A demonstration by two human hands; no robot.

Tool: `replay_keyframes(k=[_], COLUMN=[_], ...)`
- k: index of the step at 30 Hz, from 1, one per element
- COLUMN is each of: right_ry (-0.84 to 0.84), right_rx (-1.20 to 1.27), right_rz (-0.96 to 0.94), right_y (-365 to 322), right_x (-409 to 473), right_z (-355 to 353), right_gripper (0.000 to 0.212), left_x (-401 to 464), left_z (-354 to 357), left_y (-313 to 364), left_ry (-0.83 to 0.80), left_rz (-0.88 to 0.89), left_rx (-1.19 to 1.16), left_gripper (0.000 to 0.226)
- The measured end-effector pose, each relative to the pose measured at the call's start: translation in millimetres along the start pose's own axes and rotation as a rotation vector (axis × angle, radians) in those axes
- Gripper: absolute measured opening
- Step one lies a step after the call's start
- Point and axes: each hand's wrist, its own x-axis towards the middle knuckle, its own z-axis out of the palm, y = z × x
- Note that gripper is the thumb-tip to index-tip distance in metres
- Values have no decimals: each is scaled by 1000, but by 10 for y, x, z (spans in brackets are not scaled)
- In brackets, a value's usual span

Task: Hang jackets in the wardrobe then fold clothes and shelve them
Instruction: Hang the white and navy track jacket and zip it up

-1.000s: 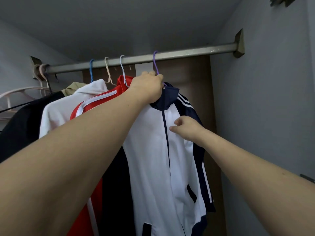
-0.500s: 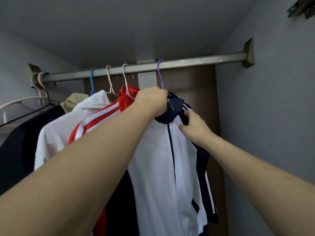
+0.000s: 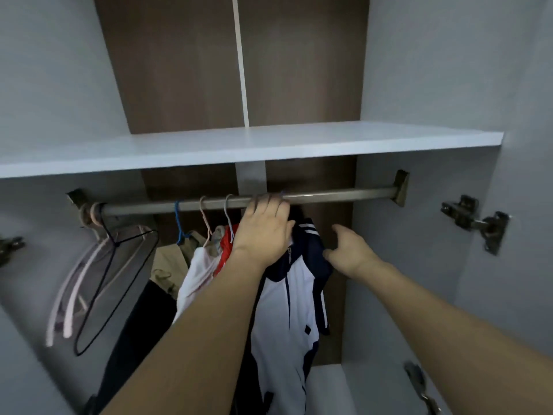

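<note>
Several jackets [image 3: 287,295] on wardrobe rail [image 3: 344,195], empty hangers [image 3: 98,280] left

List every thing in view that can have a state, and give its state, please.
white and navy jacket: hanging from the rail, zipped up
left hand: open, fingers at the rail above the jacket's collar
right hand: open, beside the jacket's shoulder
rail: fixed between the side walls
red jacket: hanging
black wire hanger: bare, tilted
shelf: nothing visible on it
</note>
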Motion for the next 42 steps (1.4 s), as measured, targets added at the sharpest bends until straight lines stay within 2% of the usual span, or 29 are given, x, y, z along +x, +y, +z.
replay_keyframes(k=[8,12,16,20,26,29,33,38,42], right_ry=[-39,-17,60,171,259,379,702,1084,1174], right_rx=[-62,-83,-49,-44,-108,-97,-160,-277,-363], right_rz=[4,-7,-33,-33,56,89,50,37,72], right_y=[-523,-574,-607,-644,-686,-725,-732,-554,-326], right_x=[-799,-1138,-1460,-1852,-2471,-2839,-3451,-4346,-5090], right_z=[-821,-1008,-1196,-1392,-1518,-1505,-1403,-1569,-1876], right_gripper=[58,71,70,68,68,65,57,53,56], left_x=[-125,-346,-527,-635,-806,-944,-1157,-1466,-1660], left_z=[-1051,-1364,-1602,-1851,-2092,-2155,-2251,-2586,-2935], left_y=[107,233,320,398,680,766,943,1522,2279], left_ry=[-93,-90,-115,-52,12,42,152,342,470], left_rz=[-43,-22,-81,-122,-32,70,190,339,470], left_rx=[-132,-181,-357,-477,-582,-620,-695,-809,-878], left_gripper=[47,47,54,55,56,57,57,56,54])
